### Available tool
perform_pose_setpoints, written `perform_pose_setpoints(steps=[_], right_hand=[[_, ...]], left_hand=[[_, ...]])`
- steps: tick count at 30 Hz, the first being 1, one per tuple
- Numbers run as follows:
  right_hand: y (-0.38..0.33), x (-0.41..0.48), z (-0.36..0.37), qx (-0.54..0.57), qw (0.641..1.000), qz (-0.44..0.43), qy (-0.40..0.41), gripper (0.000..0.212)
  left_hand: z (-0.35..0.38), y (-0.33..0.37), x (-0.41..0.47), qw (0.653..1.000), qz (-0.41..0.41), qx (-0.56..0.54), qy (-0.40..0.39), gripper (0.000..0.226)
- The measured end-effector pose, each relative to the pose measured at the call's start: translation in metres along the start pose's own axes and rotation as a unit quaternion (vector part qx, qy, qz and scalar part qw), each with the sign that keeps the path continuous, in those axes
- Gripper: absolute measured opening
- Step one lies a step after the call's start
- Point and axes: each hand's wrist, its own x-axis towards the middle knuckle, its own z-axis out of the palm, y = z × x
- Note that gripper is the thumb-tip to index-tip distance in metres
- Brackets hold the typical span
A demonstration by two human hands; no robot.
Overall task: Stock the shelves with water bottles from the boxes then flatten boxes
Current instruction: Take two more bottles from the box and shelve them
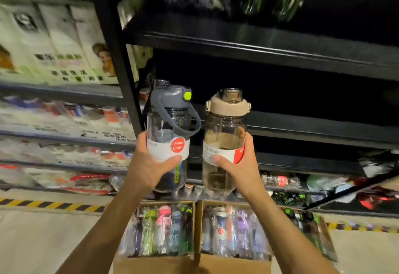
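My left hand grips a dark clear water bottle with a grey lid, a grey loop strap and a green button. My right hand grips a brown-tinted water bottle with a beige lid. I hold both bottles upright, side by side, in front of the dark middle shelf of a black rack. Below my arms stand two open cardboard boxes, the left box and the right box, each packed with several wrapped bottles.
A black upright post stands left of the bottles. The upper shelf carries wrapped bottles. Shelves at the left hold packaged goods. A yellow-black floor stripe runs along the rack's foot. Low at the right lie loose wrapped items.
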Motion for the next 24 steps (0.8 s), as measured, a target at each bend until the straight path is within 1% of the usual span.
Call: perform_pose_setpoints(steps=[2,5,7,8,10,14,18,20,24], right_hand=[[-0.023,0.004,-0.014,-0.01,0.999,-0.028,0.013,0.093],[-0.055,0.011,-0.036,-0.011,0.997,-0.067,0.045,0.095],[-0.073,0.016,-0.051,-0.005,0.993,-0.092,0.07,0.097],[-0.081,0.019,-0.059,-0.002,0.991,-0.103,0.08,0.098],[-0.097,0.024,-0.075,0.0,0.988,-0.124,0.096,0.098],[-0.12,0.033,-0.11,-0.014,0.977,-0.183,0.108,0.097],[-0.138,0.047,-0.147,-0.01,0.969,-0.22,0.114,0.098],[-0.15,0.06,-0.167,-0.004,0.966,-0.234,0.114,0.097],[-0.175,0.088,-0.205,0.007,0.956,-0.267,0.122,0.096]], left_hand=[[0.002,0.021,0.001,0.999,0.023,-0.016,-0.015,0.09],[0.006,0.053,0.008,0.997,0.056,-0.036,-0.045,0.094],[0.011,0.08,0.014,0.994,0.085,-0.042,-0.056,0.091],[0.014,0.095,0.016,0.992,0.101,-0.043,-0.054,0.089],[0.022,0.12,0.019,0.989,0.132,-0.056,-0.048,0.093],[0.045,0.16,0.023,0.982,0.169,-0.073,-0.043,0.097],[0.077,0.2,0.026,0.974,0.207,-0.082,-0.028,0.089],[0.096,0.222,0.029,0.97,0.223,-0.09,-0.011,0.089],[0.133,0.265,0.039,0.963,0.253,-0.097,0.003,0.099]])
